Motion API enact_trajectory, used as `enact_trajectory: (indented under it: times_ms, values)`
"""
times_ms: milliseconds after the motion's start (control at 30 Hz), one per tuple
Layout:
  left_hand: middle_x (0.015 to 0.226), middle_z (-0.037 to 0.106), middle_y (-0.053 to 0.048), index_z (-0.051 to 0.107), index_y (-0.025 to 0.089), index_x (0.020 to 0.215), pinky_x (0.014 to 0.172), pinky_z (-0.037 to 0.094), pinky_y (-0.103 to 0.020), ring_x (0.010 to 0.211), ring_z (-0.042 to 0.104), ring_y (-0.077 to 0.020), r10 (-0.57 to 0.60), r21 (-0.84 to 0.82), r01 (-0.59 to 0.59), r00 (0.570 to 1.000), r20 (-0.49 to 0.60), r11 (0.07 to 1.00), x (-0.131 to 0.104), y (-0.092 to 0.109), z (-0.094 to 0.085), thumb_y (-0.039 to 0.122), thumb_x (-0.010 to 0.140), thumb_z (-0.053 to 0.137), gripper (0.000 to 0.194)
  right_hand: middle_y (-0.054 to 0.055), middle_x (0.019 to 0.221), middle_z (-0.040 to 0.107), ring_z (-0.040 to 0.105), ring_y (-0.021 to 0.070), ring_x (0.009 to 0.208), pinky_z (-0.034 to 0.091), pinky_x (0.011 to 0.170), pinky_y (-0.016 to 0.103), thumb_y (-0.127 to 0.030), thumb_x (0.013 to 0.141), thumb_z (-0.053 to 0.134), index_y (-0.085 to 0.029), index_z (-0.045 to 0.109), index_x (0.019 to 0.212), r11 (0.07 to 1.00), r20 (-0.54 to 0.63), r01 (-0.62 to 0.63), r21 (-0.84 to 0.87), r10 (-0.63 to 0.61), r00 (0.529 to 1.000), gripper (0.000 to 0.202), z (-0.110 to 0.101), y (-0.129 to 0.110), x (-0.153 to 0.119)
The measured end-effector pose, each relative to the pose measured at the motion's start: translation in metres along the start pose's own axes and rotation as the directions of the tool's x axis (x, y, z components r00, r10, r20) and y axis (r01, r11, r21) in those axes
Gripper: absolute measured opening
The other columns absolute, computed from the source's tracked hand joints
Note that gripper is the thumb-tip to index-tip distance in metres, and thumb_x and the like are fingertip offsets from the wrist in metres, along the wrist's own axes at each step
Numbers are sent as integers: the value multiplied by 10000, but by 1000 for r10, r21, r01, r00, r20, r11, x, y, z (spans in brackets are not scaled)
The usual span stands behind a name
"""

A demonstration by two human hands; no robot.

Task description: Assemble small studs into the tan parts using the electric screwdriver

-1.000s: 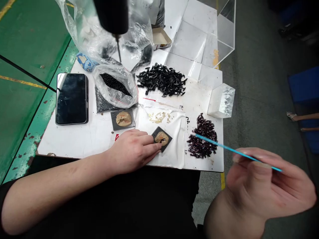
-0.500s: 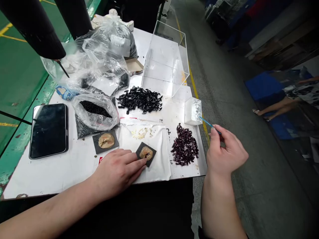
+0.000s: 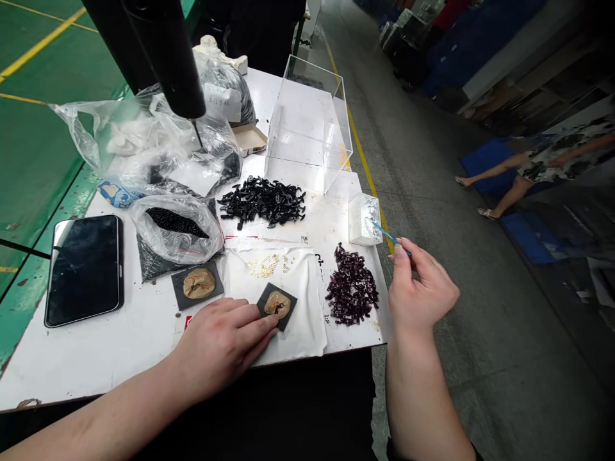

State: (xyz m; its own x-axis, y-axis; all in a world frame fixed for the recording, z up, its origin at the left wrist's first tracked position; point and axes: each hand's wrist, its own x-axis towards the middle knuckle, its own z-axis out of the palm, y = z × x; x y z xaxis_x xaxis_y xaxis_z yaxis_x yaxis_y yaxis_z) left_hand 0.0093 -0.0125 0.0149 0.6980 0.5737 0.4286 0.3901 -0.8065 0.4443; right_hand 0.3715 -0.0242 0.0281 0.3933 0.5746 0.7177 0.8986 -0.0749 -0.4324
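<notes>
My left hand (image 3: 225,339) rests at the white cloth (image 3: 307,288), fingers closed at a small dark square pad (image 3: 263,299). Its index fingertip touches the lump of tan putty (image 3: 275,301) on that pad, beside a tiny dark red piece. Pinched in my right hand (image 3: 421,282) is a thin blue stick (image 3: 388,234). The stick's tip meets the front face of a small white block (image 3: 364,218). Tiny gold rings (image 3: 266,266) lie scattered on the cloth. A heap of dark red pieces (image 3: 352,288) sits between the cloth and my right hand.
A second pad with putty (image 3: 198,283), an open bag of black grains (image 3: 175,224) and a tablet (image 3: 85,269) are at left. Black curved pieces (image 3: 262,202) lie before a clear box (image 3: 307,128). A black tool (image 3: 168,64) hangs over plastic bags. Another person (image 3: 542,160) stands at right.
The hanging black tool has swung right over the bags. The whole view has shifted slightly, and the person at right has moved left in it. Both my hands keep much the same pose.
</notes>
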Motion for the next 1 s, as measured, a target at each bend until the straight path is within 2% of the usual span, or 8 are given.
enact_trajectory:
  times_ms: [233,400,567,633,733,800,900,1000]
  values:
    - [797,673,7,786,208,1190,675,432,-330,688,600,-162,7,-6,-7,1000,5,1000,-1,-1,2,225,1113,642,165,74,1033,885,852,245,952,675,959,412,-401,1038,757,-231,885,1194,999,-1,-23,27,23,1000,264,0,-1,-1]
    - [794,670,5,789,207,1185,668,406,-329,681,586,-159,7,2,-7,1000,0,1000,0,-2,2,229,1116,642,164,86,1043,885,846,245,956,670,961,412,-445,1040,738,-213,883,1188,998,32,-65,19,65,997,311,2,1,-2]
    - [818,690,7,798,226,1174,667,421,-347,704,611,-162,-11,-2,12,1000,18,1000,-2,0,0,247,1108,654,159,100,1157,872,825,252,1018,667,930,420,-471,1034,739,-217,872,1220,996,94,-88,19,86,992,341,-6,-1,-9]
    - [818,693,6,801,237,1187,666,426,-351,711,622,-166,-20,0,20,999,30,1000,-3,0,1,261,1109,654,169,115,1222,855,807,274,1089,661,931,439,-466,1016,771,-217,856,1267,999,115,-55,4,54,992,363,-14,-6,-17]
    - [807,695,1,807,244,1194,666,429,-341,710,628,-161,-34,8,34,998,48,999,-4,0,1,271,1114,646,182,130,1295,827,766,319,1210,629,1026,508,-410,981,829,-221,829,1329,999,99,39,-27,-37,994,396,-27,-24,-31]
    - [804,698,-3,812,241,1183,668,432,-335,710,630,-158,-36,11,36,998,47,999,-4,0,2,272,1117,640,187,115,1275,827,770,306,1183,614,1050,501,-355,972,844,-236,822,1332,996,107,92,9,-93,990,379,-32,-41,-36]
    - [797,697,-6,816,238,1166,658,428,-333,703,627,-158,-28,10,27,999,35,1000,-4,-1,3,283,1119,637,191,64,1180,843,793,257,1083,616,1011,432,-312,1004,807,-268,830,1266,981,250,147,128,-175,952,267,-27,-71,-32]
    - [795,699,-4,815,234,1152,646,427,-330,692,623,-159,-24,4,24,999,30,1000,-4,-1,3,281,1115,643,182,41,1100,845,796,237,1019,603,958,402,-321,1060,723,-261,839,1148,964,474,200,175,-261,841,157,-5,-97,-14]
